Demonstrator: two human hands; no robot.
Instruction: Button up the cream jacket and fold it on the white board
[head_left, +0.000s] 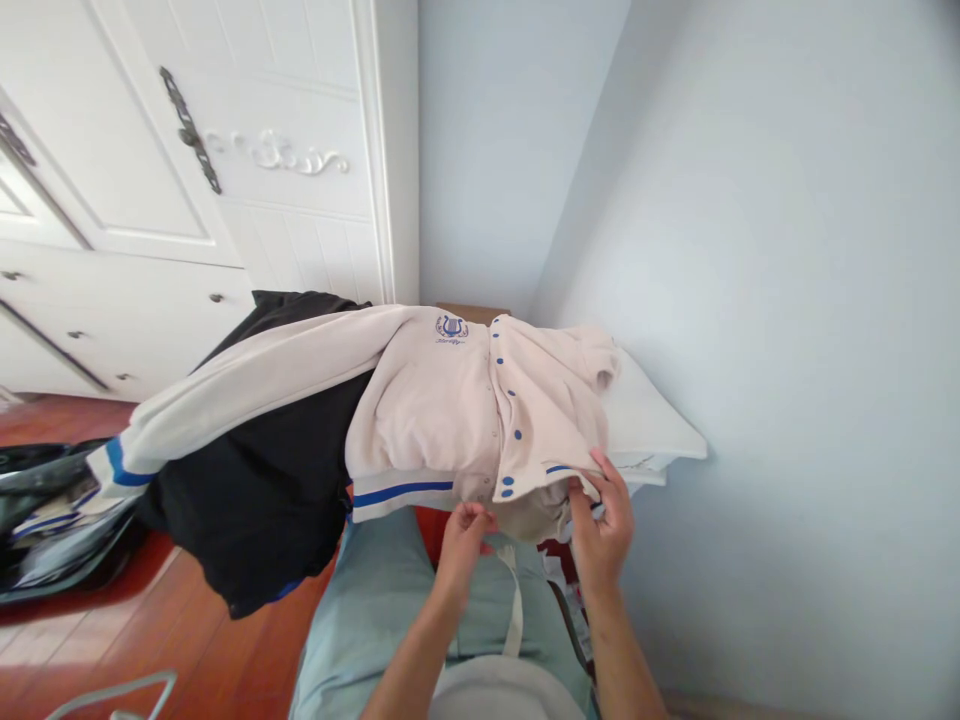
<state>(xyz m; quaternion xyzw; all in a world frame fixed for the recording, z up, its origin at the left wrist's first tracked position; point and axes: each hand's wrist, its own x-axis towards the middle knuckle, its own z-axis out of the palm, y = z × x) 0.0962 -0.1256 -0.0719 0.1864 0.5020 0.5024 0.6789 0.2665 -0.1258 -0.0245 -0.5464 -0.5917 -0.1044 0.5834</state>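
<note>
A cream jacket (427, 400) with blue snap buttons, a blue-striped hem and a blue chest emblem lies spread out, front side up. Its left-hand sleeve stretches over a black garment (262, 480); the other sleeve is folded in near the wall. My right hand (604, 515) pinches the jacket's lower edge by the blue-trimmed opening, lifting the front panel a little. At the bottom hem near the snaps is my left hand (466, 535), its fingers pressed together on the edge of the cloth.
White cabinets (300, 230) with dark handles stand behind on the left. A pale blue wall (787, 300) rises close on the right. An open bag of folded clothes (67, 540) sits on the red wooden floor (217, 650). White boards (652, 410) show under the jacket.
</note>
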